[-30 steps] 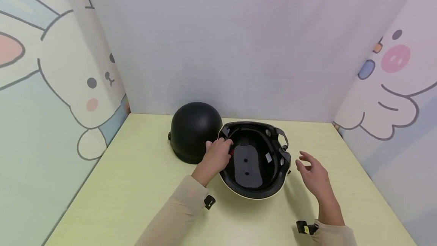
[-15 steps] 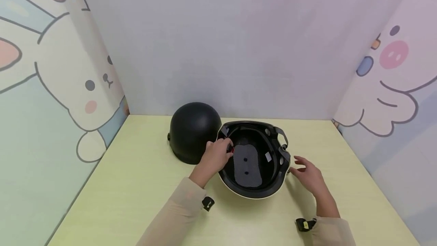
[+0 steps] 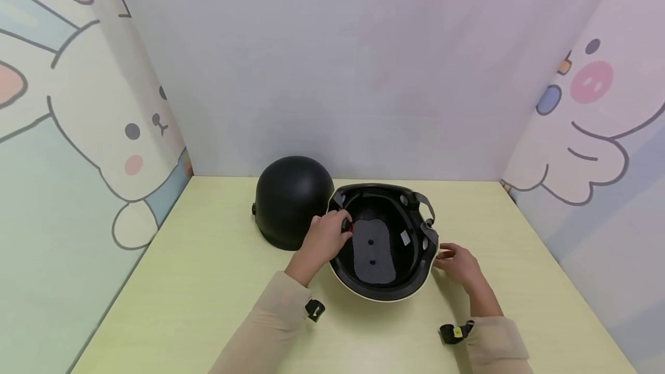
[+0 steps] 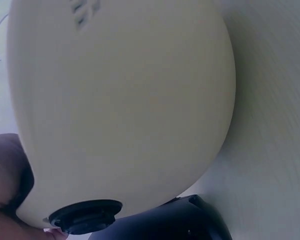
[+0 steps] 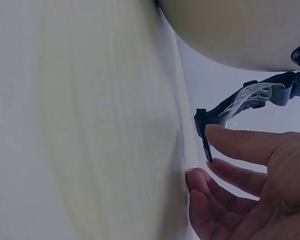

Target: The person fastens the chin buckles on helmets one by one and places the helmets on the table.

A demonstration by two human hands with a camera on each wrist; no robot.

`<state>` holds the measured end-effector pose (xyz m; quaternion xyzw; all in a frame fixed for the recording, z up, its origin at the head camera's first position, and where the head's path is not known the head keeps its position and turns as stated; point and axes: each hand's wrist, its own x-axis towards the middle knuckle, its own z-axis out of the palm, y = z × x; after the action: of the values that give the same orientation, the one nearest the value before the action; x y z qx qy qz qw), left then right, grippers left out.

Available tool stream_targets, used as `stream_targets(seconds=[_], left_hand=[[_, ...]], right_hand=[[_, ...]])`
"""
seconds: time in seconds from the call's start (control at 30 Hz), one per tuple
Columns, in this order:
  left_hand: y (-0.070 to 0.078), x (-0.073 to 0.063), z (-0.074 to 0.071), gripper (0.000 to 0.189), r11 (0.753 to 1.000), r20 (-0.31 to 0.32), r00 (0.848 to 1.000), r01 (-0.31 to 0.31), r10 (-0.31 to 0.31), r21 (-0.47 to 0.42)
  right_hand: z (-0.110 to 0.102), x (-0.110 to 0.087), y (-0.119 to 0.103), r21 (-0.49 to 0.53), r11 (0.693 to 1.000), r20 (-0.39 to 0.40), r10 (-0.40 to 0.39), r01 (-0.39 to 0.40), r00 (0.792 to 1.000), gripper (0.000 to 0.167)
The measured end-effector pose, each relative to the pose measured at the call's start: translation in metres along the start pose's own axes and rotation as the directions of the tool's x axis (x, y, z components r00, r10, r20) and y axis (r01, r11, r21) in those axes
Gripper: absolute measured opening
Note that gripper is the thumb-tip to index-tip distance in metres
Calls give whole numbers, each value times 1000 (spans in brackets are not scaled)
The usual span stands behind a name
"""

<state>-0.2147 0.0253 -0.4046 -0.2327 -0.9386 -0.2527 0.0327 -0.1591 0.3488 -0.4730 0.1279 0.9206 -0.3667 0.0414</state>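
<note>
Helmet (image 3: 402, 260), opening upward, tilted, at pale surface (image 3: 208, 258), just right of black helmet (image 3: 292, 201). Left grip (image 3: 322, 237) at left rim, pinches black clip (image 3: 346, 225). Right grip (image 5: 250, 185) pinches buckle (image 5: 204, 131) between thumb and forefinger. Cream shell (image 4: 125, 110) looks stiff, smooth, probably light, slippery; rim likely best hold. Strap (image 5: 275, 91) webbed, should hang limp; buckle rigid, small. Liner pad (image 3: 374, 253) grey, fine-textured, probably soft.
</note>
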Motion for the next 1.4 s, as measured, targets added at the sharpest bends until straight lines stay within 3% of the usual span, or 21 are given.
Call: stream_targets(seconds=[0.3, 0.53, 0.83, 1.4], left_hand=[[1, 0, -1, 25, 1000, -1, 1000, -2, 2, -10], [3, -1, -1, 24, 1000, 1, 1000, 1, -1, -30], [3, -1, -2, 24, 999, -3, 1000, 1, -1, -36], [4, -3, -2, 24, 999, -15, 1000, 5, -6, -47]], right_hand=[[2, 3, 0, 11, 1000, -3, 26, -26, 1000, 51], [-1, 0, -3, 3, 1000, -30, -9, 9, 999, 38], [-5, 1, -2, -64, 996, -85, -67, 61, 994, 33], [-22, -12, -8, -20, 995, -132, -97, 95, 986, 37]])
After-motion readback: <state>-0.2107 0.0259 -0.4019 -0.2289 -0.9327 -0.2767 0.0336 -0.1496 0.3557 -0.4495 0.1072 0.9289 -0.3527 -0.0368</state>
